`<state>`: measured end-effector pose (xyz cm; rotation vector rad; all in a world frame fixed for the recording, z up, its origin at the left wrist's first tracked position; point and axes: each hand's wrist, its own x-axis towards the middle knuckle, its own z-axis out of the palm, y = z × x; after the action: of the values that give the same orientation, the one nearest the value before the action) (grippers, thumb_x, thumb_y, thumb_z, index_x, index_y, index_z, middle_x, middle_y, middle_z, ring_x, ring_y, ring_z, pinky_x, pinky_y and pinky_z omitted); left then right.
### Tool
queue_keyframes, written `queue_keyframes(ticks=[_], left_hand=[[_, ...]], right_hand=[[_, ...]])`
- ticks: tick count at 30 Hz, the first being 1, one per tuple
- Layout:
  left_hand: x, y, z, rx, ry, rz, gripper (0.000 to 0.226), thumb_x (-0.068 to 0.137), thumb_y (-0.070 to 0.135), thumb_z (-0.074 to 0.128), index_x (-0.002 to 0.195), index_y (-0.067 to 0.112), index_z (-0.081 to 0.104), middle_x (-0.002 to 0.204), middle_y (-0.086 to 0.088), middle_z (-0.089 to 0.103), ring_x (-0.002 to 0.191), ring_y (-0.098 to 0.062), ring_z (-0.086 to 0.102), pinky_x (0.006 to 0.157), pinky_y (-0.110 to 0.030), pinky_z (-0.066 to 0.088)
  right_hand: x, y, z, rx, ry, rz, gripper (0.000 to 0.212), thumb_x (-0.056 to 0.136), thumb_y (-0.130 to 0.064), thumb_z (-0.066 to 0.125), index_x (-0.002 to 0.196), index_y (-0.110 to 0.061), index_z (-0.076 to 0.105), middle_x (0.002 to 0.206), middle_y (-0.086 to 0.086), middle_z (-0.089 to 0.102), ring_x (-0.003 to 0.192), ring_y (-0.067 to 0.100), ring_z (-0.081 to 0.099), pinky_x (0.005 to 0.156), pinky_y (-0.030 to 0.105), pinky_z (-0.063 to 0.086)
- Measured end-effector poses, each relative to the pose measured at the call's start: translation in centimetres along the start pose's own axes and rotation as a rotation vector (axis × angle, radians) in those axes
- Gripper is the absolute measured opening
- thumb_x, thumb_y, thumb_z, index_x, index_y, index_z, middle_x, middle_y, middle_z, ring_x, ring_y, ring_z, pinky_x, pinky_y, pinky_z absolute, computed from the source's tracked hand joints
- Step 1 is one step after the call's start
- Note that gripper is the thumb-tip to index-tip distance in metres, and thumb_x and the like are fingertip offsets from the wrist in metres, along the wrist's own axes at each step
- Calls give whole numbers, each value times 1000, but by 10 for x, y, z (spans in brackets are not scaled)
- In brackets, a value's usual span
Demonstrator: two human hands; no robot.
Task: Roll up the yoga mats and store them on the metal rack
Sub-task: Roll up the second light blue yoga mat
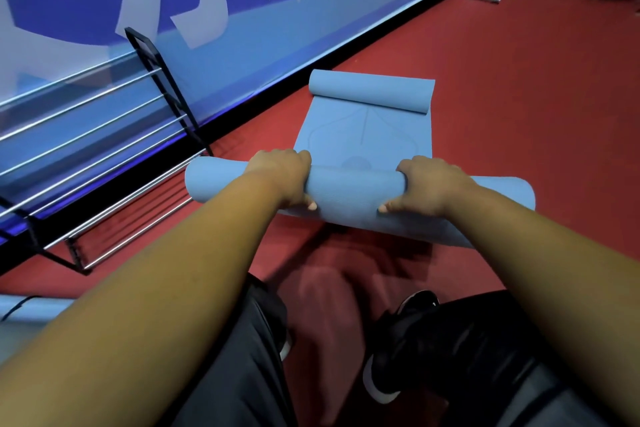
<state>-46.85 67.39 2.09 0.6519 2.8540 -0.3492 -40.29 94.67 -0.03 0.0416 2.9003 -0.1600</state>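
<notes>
- Left hand [282,177] and right hand [429,184] each clench the near roll of the blue yoga mat [356,189], likely keeping it tight.
- Mat lies on the red floor [519,107], beside the metal rack [104,149]; the far end curls by itself.

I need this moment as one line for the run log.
blue yoga mat: part rolled | left hand: grips roll | right hand: grips roll | far end: curled | metal rack: left of mat

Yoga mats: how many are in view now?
1 for sure: the blue yoga mat on the floor, gripped by left hand and right hand. A pale blue strip lower left may be another.
</notes>
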Motion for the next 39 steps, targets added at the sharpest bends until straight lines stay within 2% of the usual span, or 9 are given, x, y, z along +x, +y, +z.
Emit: queue_keyframes(ticks=[4, 8, 11, 17, 22, 26, 32, 36, 39], left_hand=[[-6, -5, 2, -15, -49, 3, 79, 72, 67, 87, 125, 20, 52, 126, -4, 65, 118, -32, 63, 90, -45, 47], [-14, -11, 4, -2, -83, 37, 75, 69, 58, 91, 121, 23, 51, 121, -1, 66, 113, -30, 65, 88, -45, 50], [-18, -12, 6, 7, -116, 66, 76, 66, 53, 95, 118, 21, 50, 119, -3, 66, 109, -31, 66, 90, -48, 56], [-18, -11, 8, 26, -186, 83, 72, 68, 53, 94, 118, 23, 53, 113, -3, 66, 108, -31, 66, 92, -47, 57], [-17, -14, 10, 30, -209, 80, 49, 74, 52, 89, 108, 26, 65, 97, 3, 63, 91, -26, 62, 89, -43, 60], [-17, -16, 20, 40, -271, 118, 36, 85, 44, 79, 109, 19, 71, 105, -4, 73, 94, -30, 68, 85, -36, 58], [-10, -14, 21, -16, -415, 137, 30, 91, 31, 74, 117, 18, 67, 115, -6, 70, 103, -31, 68, 98, -43, 58], [-6, -10, 20, -8, -450, 125, 36, 91, 21, 72, 122, 12, 58, 121, -12, 66, 105, -35, 66, 95, -43, 57], [-5, -8, 23, -10, -452, 124, 31, 92, 17, 69, 119, 12, 55, 120, -12, 63, 106, -35, 64, 95, -44, 57]], right_hand=[[-11, 2, 7, 12, -86, -42, 78, 66, -88, 74, 115, -32, 50, 109, -3, 50, 100, 27, 54, 92, 47, 53], [-21, 4, 12, -3, -142, -74, 68, 66, -79, 80, 100, -27, 52, 104, -2, 63, 91, 25, 59, 81, 41, 54], [-29, 1, 14, -20, -131, -60, 67, 70, -72, 82, 104, -25, 50, 96, -3, 57, 89, 27, 57, 75, 38, 49], [-37, -4, 22, -14, -216, -32, 73, 66, -73, 85, 111, -22, 59, 105, -1, 65, 97, 26, 63, 86, 41, 58], [-31, -6, 21, 133, -279, -55, 42, 83, -40, 78, 113, -18, 59, 112, 3, 67, 98, 26, 63, 79, 35, 52], [-31, -8, 15, 117, -335, -84, 28, 90, -31, 69, 113, -17, 63, 115, 2, 67, 105, 27, 63, 84, 35, 50], [-32, -1, 16, 104, -386, -45, 53, 88, -44, 74, 126, -15, 51, 123, 6, 63, 109, 30, 62, 99, 47, 55], [-32, 5, 17, 142, -305, -50, 64, 83, -52, 86, 118, -15, 48, 109, 1, 61, 98, 24, 62, 85, 41, 55], [-33, 4, 16, 146, -254, -68, 65, 80, -49, 92, 116, -13, 52, 96, -4, 55, 91, 22, 57, 66, 32, 43]])
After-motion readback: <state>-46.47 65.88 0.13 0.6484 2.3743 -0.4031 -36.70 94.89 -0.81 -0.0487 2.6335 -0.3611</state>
